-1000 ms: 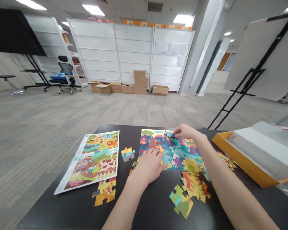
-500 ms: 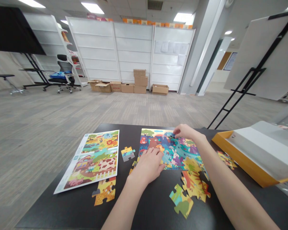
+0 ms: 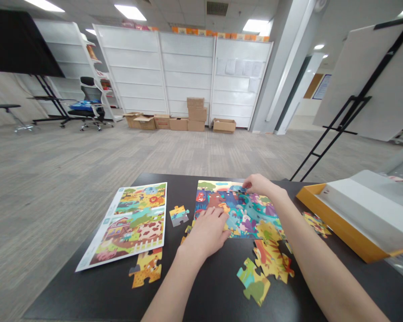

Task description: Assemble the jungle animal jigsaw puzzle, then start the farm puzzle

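Observation:
A colourful puzzle picture (image 3: 251, 210) with a bear and a rabbit lies on the black table (image 3: 201, 290). My left hand (image 3: 210, 228) rests on its lower left part, fingers apart and holding nothing. At the top edge, the bent fingers of my right hand (image 3: 255, 182) press on or pinch a blue elephant piece (image 3: 237, 188). Loose yellow and orange pieces (image 3: 272, 259) overlap the picture's lower edge, and a green piece (image 3: 255, 284) lies nearer me. Left of the picture is a grey and yellow piece (image 3: 179, 216).
A printed picture sheet (image 3: 134, 219) lies on the left, partly over orange pieces (image 3: 147, 268). An open yellow and white box (image 3: 362, 214) stands on the right, with more pieces (image 3: 316, 223) beside it.
The elephant piece at my right fingertips has shifted slightly left and lies flatter along the top row. My left hand has stayed in place.

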### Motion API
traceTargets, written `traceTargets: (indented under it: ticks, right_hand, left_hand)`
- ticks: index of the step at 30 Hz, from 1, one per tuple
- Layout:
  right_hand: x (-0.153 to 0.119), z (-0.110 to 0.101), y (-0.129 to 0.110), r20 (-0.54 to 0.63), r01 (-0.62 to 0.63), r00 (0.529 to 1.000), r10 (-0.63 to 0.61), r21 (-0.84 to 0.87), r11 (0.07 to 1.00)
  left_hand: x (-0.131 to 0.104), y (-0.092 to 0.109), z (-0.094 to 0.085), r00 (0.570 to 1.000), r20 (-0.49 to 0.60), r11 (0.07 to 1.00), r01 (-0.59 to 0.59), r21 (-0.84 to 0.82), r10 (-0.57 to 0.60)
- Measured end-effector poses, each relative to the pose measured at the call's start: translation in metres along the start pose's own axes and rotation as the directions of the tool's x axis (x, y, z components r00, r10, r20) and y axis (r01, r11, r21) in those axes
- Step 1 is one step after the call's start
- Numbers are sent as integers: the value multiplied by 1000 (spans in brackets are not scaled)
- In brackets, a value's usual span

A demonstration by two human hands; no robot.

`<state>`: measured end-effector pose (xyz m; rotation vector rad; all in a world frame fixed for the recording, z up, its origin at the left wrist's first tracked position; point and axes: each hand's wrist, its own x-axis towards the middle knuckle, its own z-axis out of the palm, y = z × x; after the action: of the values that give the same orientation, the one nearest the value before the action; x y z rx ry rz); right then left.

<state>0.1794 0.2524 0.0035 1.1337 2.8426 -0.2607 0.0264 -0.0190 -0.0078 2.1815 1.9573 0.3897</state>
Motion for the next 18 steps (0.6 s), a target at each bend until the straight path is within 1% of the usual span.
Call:
traceTargets:
  ticks: [7, 14, 18]
  right_hand:
    - [-3, -2, -14, -10, -61, 998, 60, -129, 990]
    - [-9, -2, -24, 13, -32, 999, 34, -153, 988]
    - [-12, 0, -23, 24, -11, 1000, 14, -139, 990]
  left_hand:
    - [1, 2, -3, 1000, 9, 1000, 5, 11, -5]
    - [0, 2, -2, 1000, 8, 1000, 12, 4, -12]
    - [0, 2, -2, 1000, 7, 1000, 10, 5, -10]
